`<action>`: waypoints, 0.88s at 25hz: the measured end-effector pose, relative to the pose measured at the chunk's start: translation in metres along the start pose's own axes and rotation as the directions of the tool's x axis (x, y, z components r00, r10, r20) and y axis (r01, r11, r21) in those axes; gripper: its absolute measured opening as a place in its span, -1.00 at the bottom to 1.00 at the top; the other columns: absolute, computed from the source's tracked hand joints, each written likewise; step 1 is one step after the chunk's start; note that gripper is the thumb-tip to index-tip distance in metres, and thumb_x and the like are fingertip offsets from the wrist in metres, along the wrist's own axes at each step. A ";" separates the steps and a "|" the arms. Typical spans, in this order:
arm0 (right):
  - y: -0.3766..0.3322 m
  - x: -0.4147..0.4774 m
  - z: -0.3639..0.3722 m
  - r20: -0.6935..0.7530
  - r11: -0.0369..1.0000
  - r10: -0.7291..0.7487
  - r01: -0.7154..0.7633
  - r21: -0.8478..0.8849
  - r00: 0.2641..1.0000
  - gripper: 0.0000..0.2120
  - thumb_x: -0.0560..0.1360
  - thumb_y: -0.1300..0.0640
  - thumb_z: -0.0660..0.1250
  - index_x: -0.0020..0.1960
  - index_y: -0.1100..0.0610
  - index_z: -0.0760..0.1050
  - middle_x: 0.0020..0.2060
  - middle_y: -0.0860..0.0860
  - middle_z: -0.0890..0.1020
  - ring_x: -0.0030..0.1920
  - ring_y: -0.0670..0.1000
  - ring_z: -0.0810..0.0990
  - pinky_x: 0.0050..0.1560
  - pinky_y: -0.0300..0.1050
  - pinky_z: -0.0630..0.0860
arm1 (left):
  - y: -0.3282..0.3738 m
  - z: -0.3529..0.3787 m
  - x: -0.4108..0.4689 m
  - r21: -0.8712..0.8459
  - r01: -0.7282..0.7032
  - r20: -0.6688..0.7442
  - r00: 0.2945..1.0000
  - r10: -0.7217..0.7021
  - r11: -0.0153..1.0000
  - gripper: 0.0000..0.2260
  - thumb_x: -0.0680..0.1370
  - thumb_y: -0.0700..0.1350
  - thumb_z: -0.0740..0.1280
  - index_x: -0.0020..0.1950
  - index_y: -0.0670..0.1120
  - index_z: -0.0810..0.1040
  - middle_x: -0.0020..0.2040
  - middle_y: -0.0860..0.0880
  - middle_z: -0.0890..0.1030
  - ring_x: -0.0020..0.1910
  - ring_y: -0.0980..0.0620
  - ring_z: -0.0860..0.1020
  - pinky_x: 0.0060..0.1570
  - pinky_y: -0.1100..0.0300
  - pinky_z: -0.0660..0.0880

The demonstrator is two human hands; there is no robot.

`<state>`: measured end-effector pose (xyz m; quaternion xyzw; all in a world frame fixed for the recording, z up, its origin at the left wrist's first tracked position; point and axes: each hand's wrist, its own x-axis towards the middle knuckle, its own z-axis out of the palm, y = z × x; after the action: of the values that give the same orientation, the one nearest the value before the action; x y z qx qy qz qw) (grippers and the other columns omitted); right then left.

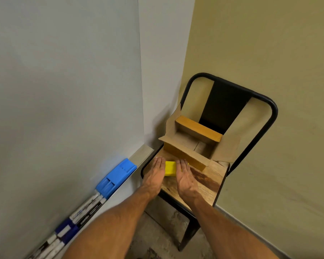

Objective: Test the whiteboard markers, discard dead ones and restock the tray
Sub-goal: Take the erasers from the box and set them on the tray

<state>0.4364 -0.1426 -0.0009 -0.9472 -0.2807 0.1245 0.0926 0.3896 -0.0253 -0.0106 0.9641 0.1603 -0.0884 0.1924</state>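
Yellow box [170, 168], chair seat [204, 181]: between left hand [154, 173] and right hand [185, 176], equally near; fingers [159, 162] straight, flanking its sides

A chair [209, 184] with a black metal frame and a wooden seat stands right of centre, its back close to the olive-beige wall [269, 43] that fills the upper right. A blue eraser [116, 176] lies lower left of the chair. Mottled grey floor [157, 230] shows beneath the seat.

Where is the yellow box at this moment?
In the head view, the yellow box lies on the chair seat between the left hand and right hand, in front of the open cardboard box.
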 end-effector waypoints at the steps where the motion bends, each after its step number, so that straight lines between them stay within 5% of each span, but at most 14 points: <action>1: 0.000 -0.004 -0.004 -0.002 0.999 -0.037 0.037 -0.004 0.999 -0.12 0.44 0.37 0.32 0.53 0.14 -0.20 0.53 0.12 -0.11 0.52 0.10 -0.18 0.51 0.04 -0.01 | 0.003 -0.003 -0.008 -0.002 0.024 -0.012 1.000 -0.024 1.000 -0.23 0.57 -0.21 0.30 0.56 -0.09 -0.18 0.57 -0.06 -0.14 0.54 -0.02 -0.16 0.46 -0.02 0.11; 12: -0.035 -0.061 -0.044 0.024 0.922 -0.380 0.381 -0.065 0.925 -0.17 0.49 0.26 0.31 0.53 0.17 -0.21 0.53 0.13 -0.12 0.52 0.09 -0.16 0.48 -0.02 -0.12 | 0.015 -0.031 -0.122 -0.097 0.256 -0.241 0.931 -0.273 0.962 -0.33 0.61 -0.28 0.18 0.56 -0.13 -0.21 0.57 -0.08 -0.20 0.54 -0.03 -0.18 0.50 0.04 0.05; 22: -0.141 -0.139 -0.022 0.009 0.662 -0.747 0.746 -0.072 0.665 -0.23 0.52 0.38 0.21 0.52 0.22 -0.23 0.53 0.14 -0.14 0.52 0.11 -0.16 0.49 -0.06 -0.02 | -0.040 -0.038 -0.272 -0.138 0.511 -0.407 0.752 -0.519 0.849 -0.33 0.58 -0.43 0.13 0.55 -0.19 -0.19 0.57 -0.13 -0.17 0.54 -0.07 -0.19 0.49 0.08 -0.02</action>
<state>0.2577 -0.1056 0.0806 -0.7531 -0.6470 0.0555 0.1056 0.1265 -0.0498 0.0733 0.8759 0.4583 0.0780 0.1292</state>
